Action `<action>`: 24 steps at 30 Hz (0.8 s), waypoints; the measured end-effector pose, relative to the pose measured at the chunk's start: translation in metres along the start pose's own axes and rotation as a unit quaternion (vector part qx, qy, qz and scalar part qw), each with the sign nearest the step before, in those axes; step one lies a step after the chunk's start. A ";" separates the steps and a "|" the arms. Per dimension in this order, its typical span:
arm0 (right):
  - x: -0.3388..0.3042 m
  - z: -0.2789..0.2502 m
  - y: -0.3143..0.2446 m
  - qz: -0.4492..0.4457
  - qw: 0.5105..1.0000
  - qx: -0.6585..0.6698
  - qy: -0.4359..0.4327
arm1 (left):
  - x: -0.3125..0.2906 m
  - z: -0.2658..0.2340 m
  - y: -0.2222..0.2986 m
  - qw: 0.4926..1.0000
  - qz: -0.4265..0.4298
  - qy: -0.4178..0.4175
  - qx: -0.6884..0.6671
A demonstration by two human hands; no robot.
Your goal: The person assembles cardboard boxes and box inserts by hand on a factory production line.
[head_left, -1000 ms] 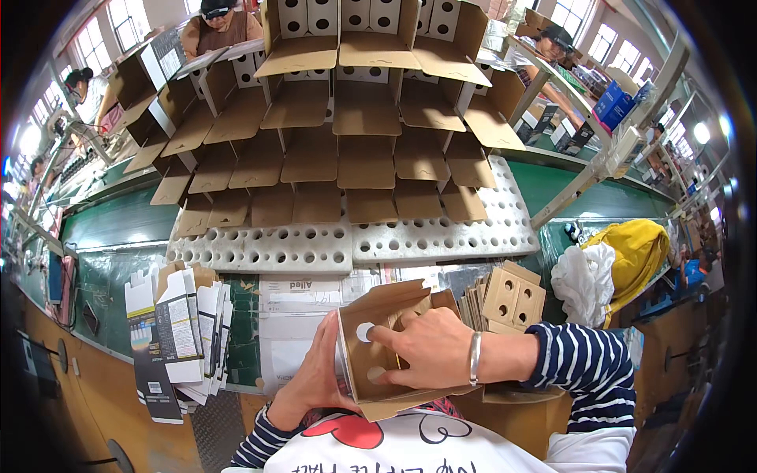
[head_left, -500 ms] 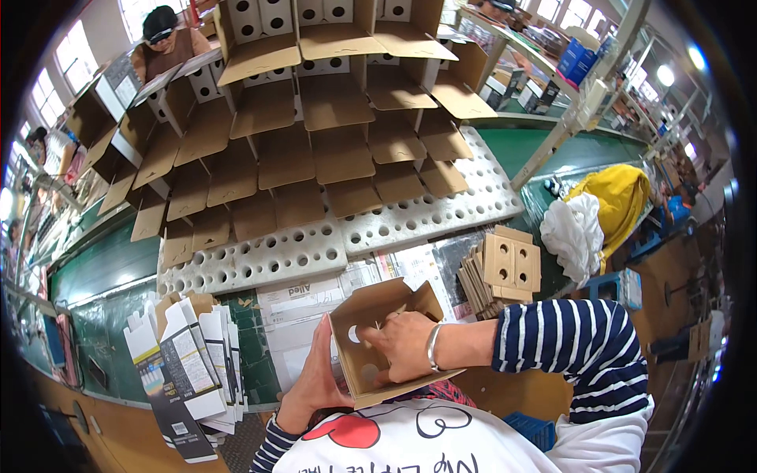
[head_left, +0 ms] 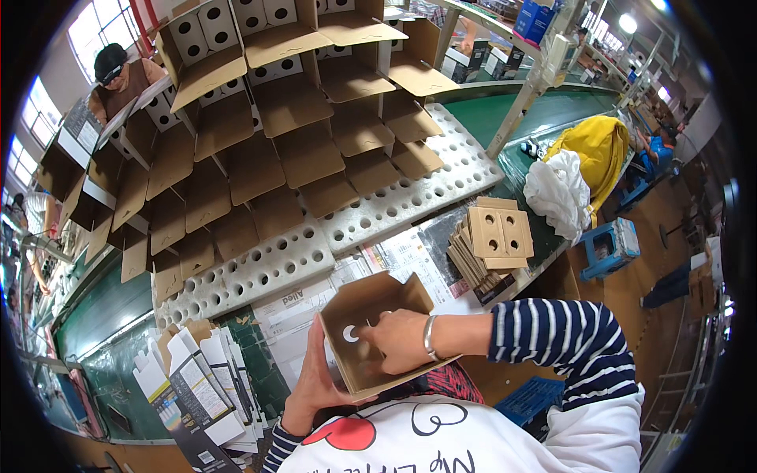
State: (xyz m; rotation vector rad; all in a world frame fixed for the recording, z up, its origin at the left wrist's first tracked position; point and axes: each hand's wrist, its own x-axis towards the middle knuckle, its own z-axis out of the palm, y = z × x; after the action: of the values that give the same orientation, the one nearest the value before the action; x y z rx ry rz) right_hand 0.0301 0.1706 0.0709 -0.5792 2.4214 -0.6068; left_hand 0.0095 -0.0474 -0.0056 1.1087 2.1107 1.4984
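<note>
1. Since half a second ago the head view has swung, so the rows of open cartons sit further left and the brown cardboard insert [head_left: 371, 331] has tipped a little more upright in front of the chest.
2. Rows of open brown cartons [head_left: 276, 142] fill the far side of the green worktable [head_left: 489, 118], their flaps hanging toward the viewer, with a white perforated panel [head_left: 394, 205] along their near edge.
3. Beyond them another person in a dark cap [head_left: 114, 71] bends over the line.
4. On the table's right end lies a yellow bag [head_left: 595, 150] with a white cloth [head_left: 556, 189] touching it; a blue stool [head_left: 611, 244] stands on the floor just beside.
5. A stack of flat cardboard pieces [head_left: 493, 236] with round holes rests near the table edge.
6. Flat printed sleeves [head_left: 197, 378] fan out at lower left.
7. The left hand [head_left: 315, 386] cups the insert's lower edge, fingers curled under.
8. The right hand [head_left: 402, 339], bracelet on its wrist, presses half-closed into the insert, fingertips beside its round hole.
</note>
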 end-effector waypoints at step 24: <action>-0.036 0.018 -0.012 -0.075 0.942 -0.209 0.252 | 0.030 0.015 0.004 0.859 -0.168 0.201 -0.441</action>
State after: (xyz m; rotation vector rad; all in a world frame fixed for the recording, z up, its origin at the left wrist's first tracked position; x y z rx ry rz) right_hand 0.0711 0.1750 0.0795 -0.8735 3.0467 -0.3209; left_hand 0.0012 -0.0147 -0.0024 0.0893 1.3653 2.2529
